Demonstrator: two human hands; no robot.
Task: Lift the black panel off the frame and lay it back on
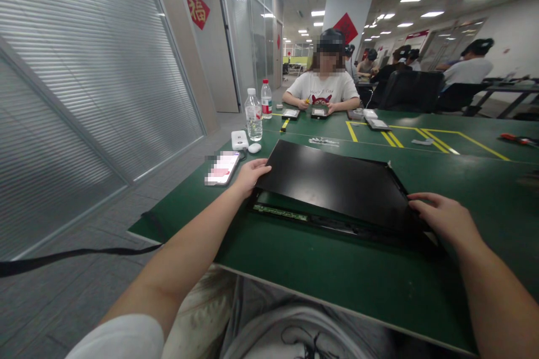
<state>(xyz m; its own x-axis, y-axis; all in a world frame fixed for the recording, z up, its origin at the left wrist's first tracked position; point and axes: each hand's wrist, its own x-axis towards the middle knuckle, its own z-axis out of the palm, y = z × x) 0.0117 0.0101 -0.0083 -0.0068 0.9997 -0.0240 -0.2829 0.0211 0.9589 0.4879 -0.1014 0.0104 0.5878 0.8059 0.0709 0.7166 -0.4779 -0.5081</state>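
A thin black panel [332, 179] lies aslant between two hands above the green surface [337, 291], its near edge standing clear of a dark frame [337, 225] that carries a narrow circuit board [280, 213]. The left hand [251, 175] pinches the panel's left edge; the right hand [442, 216] holds the right edge, its grip partly hidden. The gap appears wider at left than at right, so uneven lifting could twist the sheet and crack it. Should the left pinch slip, the near edge could drop onto the exposed board. Any cable underneath, which cannot be made out, might be strained by a pull. A phone [224, 168] beside the left hand could be knocked by a sideways swing.
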